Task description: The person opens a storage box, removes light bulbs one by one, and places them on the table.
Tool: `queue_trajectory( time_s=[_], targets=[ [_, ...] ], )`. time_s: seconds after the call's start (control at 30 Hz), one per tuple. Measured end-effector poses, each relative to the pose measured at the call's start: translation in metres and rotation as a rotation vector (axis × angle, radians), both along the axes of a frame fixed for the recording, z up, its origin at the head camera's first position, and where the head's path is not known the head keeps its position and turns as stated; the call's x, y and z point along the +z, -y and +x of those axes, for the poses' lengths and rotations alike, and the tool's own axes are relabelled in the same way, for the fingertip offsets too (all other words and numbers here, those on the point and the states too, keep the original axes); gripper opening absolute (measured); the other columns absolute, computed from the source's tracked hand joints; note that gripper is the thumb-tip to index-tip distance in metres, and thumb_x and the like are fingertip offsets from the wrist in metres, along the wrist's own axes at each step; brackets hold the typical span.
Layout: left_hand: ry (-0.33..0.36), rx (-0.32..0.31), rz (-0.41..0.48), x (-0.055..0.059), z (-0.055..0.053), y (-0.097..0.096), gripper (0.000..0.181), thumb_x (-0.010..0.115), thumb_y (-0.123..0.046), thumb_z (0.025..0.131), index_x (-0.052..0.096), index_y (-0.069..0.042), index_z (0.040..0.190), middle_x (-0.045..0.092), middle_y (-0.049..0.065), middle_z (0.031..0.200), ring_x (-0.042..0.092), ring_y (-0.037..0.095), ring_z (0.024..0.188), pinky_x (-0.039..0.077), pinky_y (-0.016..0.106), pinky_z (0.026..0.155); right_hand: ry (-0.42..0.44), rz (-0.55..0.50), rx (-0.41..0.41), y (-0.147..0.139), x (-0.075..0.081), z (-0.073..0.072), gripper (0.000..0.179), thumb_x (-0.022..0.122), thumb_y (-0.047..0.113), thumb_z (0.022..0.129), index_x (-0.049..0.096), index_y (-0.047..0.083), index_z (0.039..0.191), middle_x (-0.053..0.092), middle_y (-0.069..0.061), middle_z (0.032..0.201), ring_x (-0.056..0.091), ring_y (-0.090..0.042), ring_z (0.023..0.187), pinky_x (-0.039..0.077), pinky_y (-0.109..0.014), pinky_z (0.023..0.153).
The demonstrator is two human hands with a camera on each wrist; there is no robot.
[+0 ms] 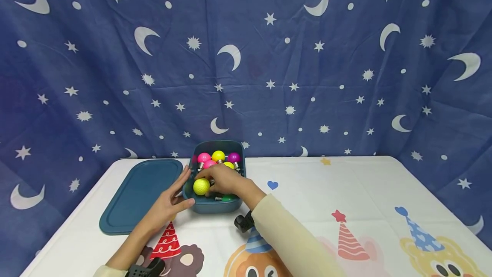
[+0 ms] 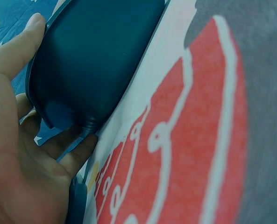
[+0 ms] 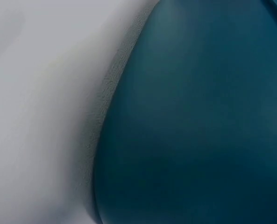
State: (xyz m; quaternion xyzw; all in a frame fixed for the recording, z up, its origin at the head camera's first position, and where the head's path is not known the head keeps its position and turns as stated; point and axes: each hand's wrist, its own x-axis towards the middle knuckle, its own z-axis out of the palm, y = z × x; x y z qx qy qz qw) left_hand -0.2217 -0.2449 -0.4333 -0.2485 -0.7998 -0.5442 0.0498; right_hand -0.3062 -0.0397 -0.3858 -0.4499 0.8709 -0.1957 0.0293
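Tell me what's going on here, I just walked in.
A person is working with a dark teal bin on a table. Their left hand rests against its side, while their right hand reaches in and grips a yellow bulb, which is within the bin. Other bulbs in pink, yellow, purple and green lie inside too. A flat teal panel lies left of the bin.

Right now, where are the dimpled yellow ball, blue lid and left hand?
Dimpled yellow ball [image 1: 201, 187]: head view, camera-facing side.
Blue lid [image 1: 141, 196]: head view, middle of its surface.
Left hand [image 1: 167, 204]: head view, back of hand.
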Motion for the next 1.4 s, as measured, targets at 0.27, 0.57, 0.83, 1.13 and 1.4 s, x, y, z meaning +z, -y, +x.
queue_trajectory(
  time_s=[0.27, 0.57, 0.83, 1.13, 1.4],
  targets=[
    [0.011, 0.007, 0.008, 0.0, 0.001, -0.001, 0.078, 0.064, -0.008, 0.091, 0.018, -0.011, 0.154, 0.005, 0.007, 0.16, 0.015, 0.045, 0.139, 0.028, 0.054, 0.102, -0.01, -0.027, -0.079, -0.008, 0.009, 0.004, 0.049, 0.081, 0.024, 0.078, 0.064, 0.017, 0.124, 0.066, 0.007, 0.11, 0.059, -0.012, 0.101, 0.046, -0.025, 0.092],
    [0.008, 0.014, -0.003, -0.001, 0.001, 0.0, 0.078, 0.064, -0.008, 0.09, 0.019, -0.007, 0.153, 0.005, 0.008, 0.16, 0.014, 0.044, 0.14, 0.031, 0.047, 0.104, 0.052, -0.216, -0.192, -0.028, 0.021, 0.013, 0.053, 0.079, 0.027, 0.08, 0.057, 0.011, 0.126, 0.064, 0.001, 0.108, 0.059, -0.014, 0.095, 0.05, -0.023, 0.084],
    [0.015, 0.008, 0.027, -0.002, 0.0, -0.002, 0.078, 0.066, -0.007, 0.089, 0.02, -0.008, 0.153, 0.006, 0.01, 0.16, 0.012, 0.044, 0.14, 0.031, 0.012, 0.097, 0.081, -0.409, -0.297, -0.058, 0.026, 0.013, 0.053, 0.076, 0.027, 0.083, 0.052, 0.009, 0.127, 0.06, -0.003, 0.108, 0.058, -0.023, 0.094, 0.052, -0.024, 0.076],
    [0.018, 0.008, 0.034, -0.004, 0.001, -0.002, 0.078, 0.065, -0.004, 0.089, 0.022, -0.014, 0.153, 0.006, 0.008, 0.16, 0.012, 0.044, 0.14, 0.031, 0.012, 0.098, 0.045, -0.549, -0.396, -0.09, 0.019, 0.007, 0.047, 0.07, 0.027, 0.089, 0.054, 0.015, 0.132, 0.061, -0.003, 0.113, 0.06, -0.017, 0.084, 0.053, -0.026, 0.066],
    [0.008, -0.006, 0.037, -0.002, 0.0, -0.001, 0.078, 0.065, -0.005, 0.089, 0.022, -0.016, 0.153, 0.005, 0.007, 0.16, 0.011, 0.045, 0.14, 0.03, 0.011, 0.098, 0.101, -0.592, -0.538, -0.11, 0.007, -0.003, 0.048, 0.072, 0.026, 0.087, 0.058, 0.013, 0.132, 0.06, -0.006, 0.111, 0.057, -0.018, 0.073, 0.051, -0.028, 0.06]
  ],
)
